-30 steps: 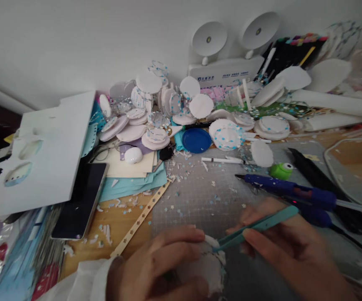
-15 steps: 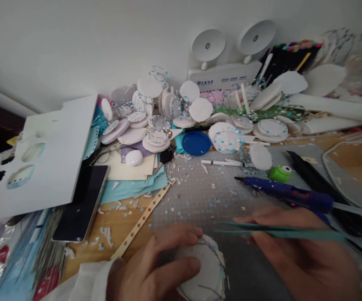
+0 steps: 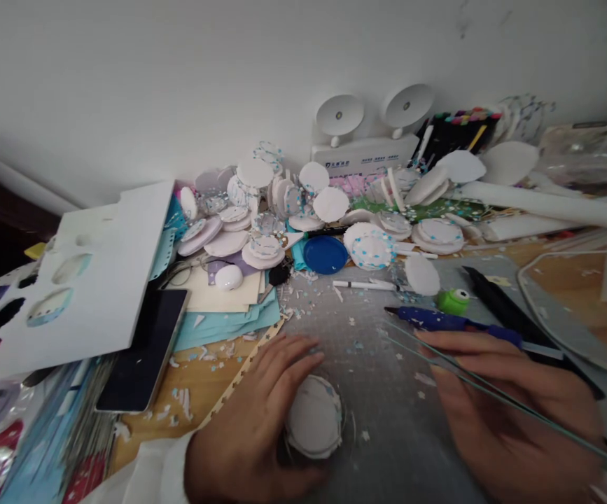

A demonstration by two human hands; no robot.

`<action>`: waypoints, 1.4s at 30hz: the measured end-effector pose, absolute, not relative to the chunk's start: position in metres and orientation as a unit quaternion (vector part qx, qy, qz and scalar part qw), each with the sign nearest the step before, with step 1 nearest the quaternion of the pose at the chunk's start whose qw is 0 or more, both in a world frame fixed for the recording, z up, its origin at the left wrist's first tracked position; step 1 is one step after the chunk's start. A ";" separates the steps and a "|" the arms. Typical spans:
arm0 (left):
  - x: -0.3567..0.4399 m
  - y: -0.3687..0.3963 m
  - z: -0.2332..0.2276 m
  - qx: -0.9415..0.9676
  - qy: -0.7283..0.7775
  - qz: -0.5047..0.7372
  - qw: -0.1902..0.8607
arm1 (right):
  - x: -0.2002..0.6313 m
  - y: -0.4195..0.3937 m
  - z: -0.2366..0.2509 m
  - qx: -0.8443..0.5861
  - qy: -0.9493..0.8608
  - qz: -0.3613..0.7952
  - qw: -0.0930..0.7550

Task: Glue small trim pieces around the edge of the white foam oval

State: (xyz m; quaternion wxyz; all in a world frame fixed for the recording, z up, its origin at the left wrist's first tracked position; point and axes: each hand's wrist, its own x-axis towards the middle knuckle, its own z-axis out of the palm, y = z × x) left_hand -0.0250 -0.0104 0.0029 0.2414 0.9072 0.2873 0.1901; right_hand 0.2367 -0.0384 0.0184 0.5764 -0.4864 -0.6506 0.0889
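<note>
At 6 o'clock the left hand (image 3: 261,427) clasps a white foam disc (image 3: 314,418) on the grey cutting mat (image 3: 345,336). At 4 o'clock the right hand (image 3: 507,413) pinches teal tweezers (image 3: 471,378). At 12 o'clock, the white lamp (image 3: 363,150) label is unreadable.

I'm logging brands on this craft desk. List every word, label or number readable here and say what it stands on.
Nothing can be read for certain.
White twin-lamp box by the wall: a blue logo and lines of blue print, too small and blurred to read.
Phone: dark screen, no text.
Cutting mat: grid lines only, no legible numbers.
</note>
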 end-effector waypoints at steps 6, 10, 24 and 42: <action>-0.027 -0.005 0.013 0.920 0.300 0.151 0.203 | 0.234 -0.037 0.005 -0.461 -0.636 0.130 0.605; -0.026 -0.005 0.016 0.929 0.300 0.133 0.172 | 0.233 -0.036 0.003 -0.464 -0.628 0.140 0.609; -0.025 -0.007 0.008 0.928 0.269 0.208 0.150 | 0.242 -0.030 -0.002 -0.512 -0.734 0.036 0.445; -0.027 -0.004 0.010 0.927 0.276 0.128 0.219 | 0.241 -0.030 -0.003 -0.512 -0.725 0.063 0.457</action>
